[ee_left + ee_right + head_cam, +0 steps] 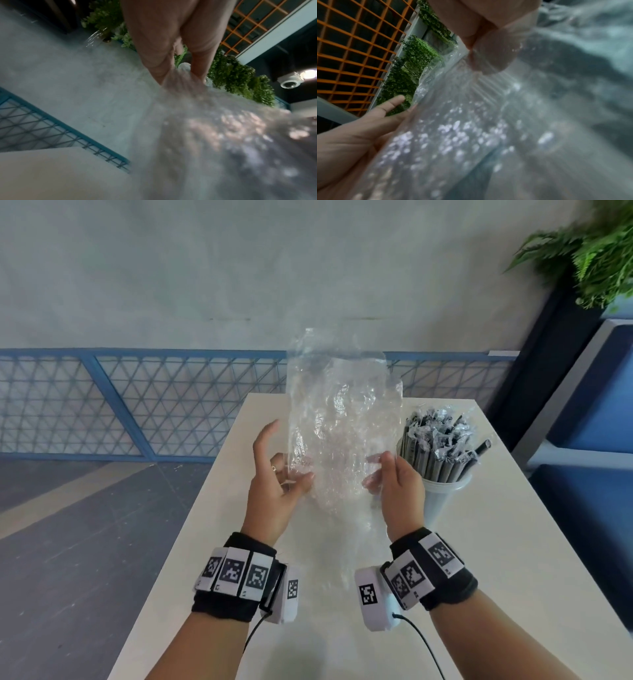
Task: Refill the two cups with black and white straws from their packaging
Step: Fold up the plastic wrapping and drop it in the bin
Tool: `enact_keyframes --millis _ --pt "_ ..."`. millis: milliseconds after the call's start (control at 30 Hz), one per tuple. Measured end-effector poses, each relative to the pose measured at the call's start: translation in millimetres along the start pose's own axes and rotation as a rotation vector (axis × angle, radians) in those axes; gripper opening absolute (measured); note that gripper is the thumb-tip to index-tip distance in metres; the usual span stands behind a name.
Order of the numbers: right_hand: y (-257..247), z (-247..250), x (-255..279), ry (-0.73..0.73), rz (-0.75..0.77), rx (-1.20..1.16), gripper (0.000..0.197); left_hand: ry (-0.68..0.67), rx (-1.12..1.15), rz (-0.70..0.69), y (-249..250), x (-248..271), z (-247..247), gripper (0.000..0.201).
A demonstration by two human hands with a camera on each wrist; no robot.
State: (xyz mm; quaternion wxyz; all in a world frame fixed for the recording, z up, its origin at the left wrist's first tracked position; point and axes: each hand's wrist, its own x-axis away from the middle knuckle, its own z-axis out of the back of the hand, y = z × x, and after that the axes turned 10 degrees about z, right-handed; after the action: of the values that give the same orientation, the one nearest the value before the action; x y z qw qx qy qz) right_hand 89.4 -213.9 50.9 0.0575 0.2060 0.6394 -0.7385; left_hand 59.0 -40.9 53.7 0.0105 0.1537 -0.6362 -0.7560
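Observation:
A clear, crumpled plastic bag [342,419] stands upright in the air above the white table [513,542], with no straws visible inside it. My left hand [277,474] pinches its lower left edge between thumb and fingers, index finger pointing up. My right hand [394,477] pinches the lower right edge. In the wrist views the bag [223,135] [471,128] fills the foreground, blurred, with my right thumb [488,54] pressed on it. Just right of my right hand, a pale cup [442,501] holds several wrapped black straws [438,440]. I see no second cup and no white straws.
The table's left edge drops to a grey floor. A blue mesh railing [137,402] runs behind the table's far end. Dark blue shelving [589,412] stands close on the right, with a green plant [589,251] above it.

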Motion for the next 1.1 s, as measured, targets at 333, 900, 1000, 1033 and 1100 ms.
enact_keyframes --millis 333,900,1000,1033,1100 --pt "0 34 -2 -0.717 0.352 0.275 0.103 -0.15 -0.01 0.025 11 -10 16 0.031" --pt "-12 28 -7 -0.165 0.501 0.306 0.05 0.032 -0.404 -0.335 27 -23 37 0.043" --pt "-25 26 -7 -0.13 0.548 0.17 0.035 0.01 -0.494 -0.339 30 -27 40 0.061" --pt "-30 26 -7 -0.137 0.558 0.135 0.031 0.01 -0.49 -0.337 31 -28 41 0.058" --pt "-39 23 -6 -0.166 0.56 0.072 0.025 -0.016 -0.405 -0.35 34 -28 45 0.033"
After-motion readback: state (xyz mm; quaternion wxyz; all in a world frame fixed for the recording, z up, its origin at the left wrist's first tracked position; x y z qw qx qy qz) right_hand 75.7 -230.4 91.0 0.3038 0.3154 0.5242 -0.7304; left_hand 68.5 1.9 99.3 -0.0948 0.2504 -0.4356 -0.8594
